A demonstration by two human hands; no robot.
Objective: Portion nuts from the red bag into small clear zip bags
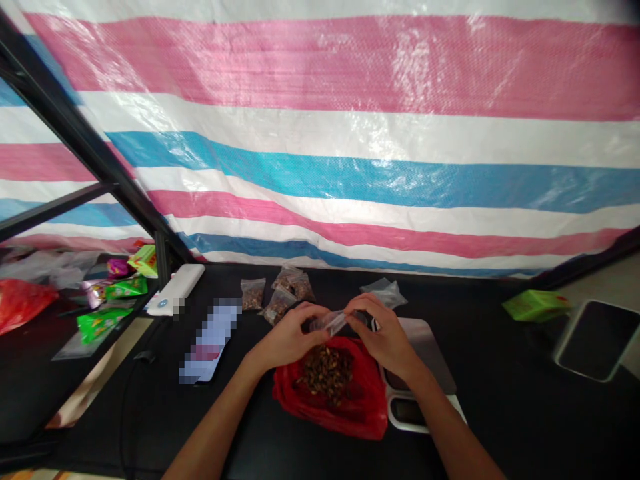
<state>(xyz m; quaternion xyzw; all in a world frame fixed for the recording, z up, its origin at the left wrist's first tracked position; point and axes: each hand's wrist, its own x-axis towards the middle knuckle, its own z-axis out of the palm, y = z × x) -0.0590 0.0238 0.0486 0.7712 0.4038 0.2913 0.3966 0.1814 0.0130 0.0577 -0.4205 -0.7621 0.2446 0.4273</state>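
Between my two hands is a small clear plastic bag [334,324], held just above a red plastic bag [365,417]. My left hand [295,333] pinches its left side. The fingers of my right hand [377,327] grip its right edge. Dried brown-green pieces [327,373], like seeds or herbs, lie in the opened red bag. A kitchen scale [425,347] with a metal plate sits under and beside my right forearm. Behind my left hand lie several small filled zip bags [295,283]. More clear bags [385,292] rest behind my right hand.
At left are a phone [213,343], a white power bank [177,290] and a cable. Snack packets [107,323] and another red bag [23,303] lie past a black metal frame [75,127]. A green box [536,305] and a white-edged device [597,340] stand at right. Striped sheeting hangs behind.
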